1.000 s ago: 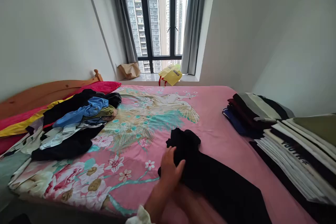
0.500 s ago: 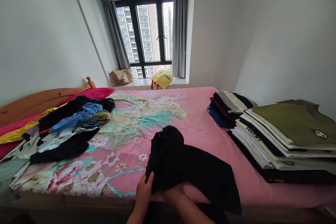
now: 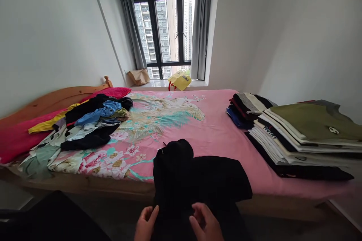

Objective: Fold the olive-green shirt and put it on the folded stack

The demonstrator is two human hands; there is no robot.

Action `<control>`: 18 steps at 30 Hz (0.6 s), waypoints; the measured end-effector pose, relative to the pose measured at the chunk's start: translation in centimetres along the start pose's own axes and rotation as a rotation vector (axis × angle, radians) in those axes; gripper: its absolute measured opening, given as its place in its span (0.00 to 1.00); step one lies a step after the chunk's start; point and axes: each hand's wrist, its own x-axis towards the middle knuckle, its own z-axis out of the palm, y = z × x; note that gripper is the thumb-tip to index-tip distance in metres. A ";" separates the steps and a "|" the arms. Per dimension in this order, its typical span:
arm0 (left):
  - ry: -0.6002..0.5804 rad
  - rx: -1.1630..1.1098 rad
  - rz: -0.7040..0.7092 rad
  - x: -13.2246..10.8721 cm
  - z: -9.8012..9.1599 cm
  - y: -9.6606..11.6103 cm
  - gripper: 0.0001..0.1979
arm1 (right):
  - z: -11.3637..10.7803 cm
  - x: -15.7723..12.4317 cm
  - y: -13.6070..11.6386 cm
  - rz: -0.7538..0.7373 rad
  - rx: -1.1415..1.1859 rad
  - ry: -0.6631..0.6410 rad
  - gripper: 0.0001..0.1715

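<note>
A black garment (image 3: 198,177) lies over the front edge of the bed, its upper part bunched in a rounded fold and its lower part hanging down towards me. My left hand (image 3: 145,224) is at the garment's left edge, fingers curled and thumb apart from them, the thumb tip over the cloth. In front of the hanging cloth is my right hand (image 3: 206,222), its fingers bent with a gap to the thumb. No cloth shows between the fingers of either hand.
A loose heap of clothes (image 3: 96,120) lies at the bed's left, by the wooden headboard (image 3: 62,98). Folded clothes (image 3: 305,135) are stacked at the right, beside a smaller pile (image 3: 244,111). A yellow bag (image 3: 180,80) and a brown paper bag (image 3: 138,77) sit by the window.
My view has shifted. The garment has come nearer to me and hangs further over the bed edge. My right hand has come out from beneath the cloth; my left hand is lower.
</note>
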 end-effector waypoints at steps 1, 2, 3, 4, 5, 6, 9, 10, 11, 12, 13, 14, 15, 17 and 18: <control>-0.015 0.001 0.013 0.1 -0.1 0.4 0.17 | 0.2 1.1 -1.3 -0.039 -0.023 0.005 0.22; -0.030 -0.002 0.040 0.4 -0.1 1.1 0.19 | 0.6 2.4 -2.5 -0.062 -0.057 0.002 0.28; -0.043 -0.005 0.079 0.9 0.1 2.1 0.22 | 1.2 3.7 -3.5 -0.065 -0.098 -0.003 0.35; -0.047 -0.004 0.122 1.7 0.4 3.4 0.24 | 2.0 5.0 -4.3 -0.050 -0.139 -0.016 0.41; -0.058 0.002 0.164 2.7 0.9 4.7 0.25 | 2.9 6.1 -4.8 -0.022 -0.174 -0.043 0.44; -0.061 0.011 0.196 3.7 1.4 6.1 0.25 | 3.7 7.0 -5.0 0.010 -0.199 -0.076 0.43; -0.061 0.029 0.208 6.8 3.1 9.7 0.24 | 4.9 7.6 -4.5 0.036 -0.186 -0.134 0.32; -0.075 0.031 0.187 7.4 3.5 10.5 0.22 | 4.8 7.2 -4.0 0.025 -0.154 -0.124 0.29; -0.100 0.030 0.158 7.9 3.6 11.1 0.19 | 4.5 6.5 -3.5 0.017 -0.110 -0.103 0.27; -0.134 0.023 0.125 8.0 3.6 11.5 0.15 | 4.0 5.7 -2.8 0.019 -0.061 -0.074 0.26; -0.176 0.009 0.093 7.9 3.4 11.7 0.10 | 3.4 4.7 -2.1 0.043 -0.008 -0.043 0.25; -0.221 -0.011 0.064 7.5 3.1 11.7 0.07 | 2.6 3.8 -1.3 0.092 0.043 -0.008 0.23; -0.265 -0.034 0.037 6.9 2.7 11.6 0.04 | 1.7 2.9 -0.6 0.160 0.092 0.026 0.22; -0.348 -0.087 0.004 5.2 1.8 11.3 0.04 | 0.0 1.4 0.6 0.305 0.175 0.088 0.22; -0.392 -0.122 -0.013 4.2 1.3 11.3 0.06 | -0.8 0.8 1.1 0.360 0.209 0.108 0.22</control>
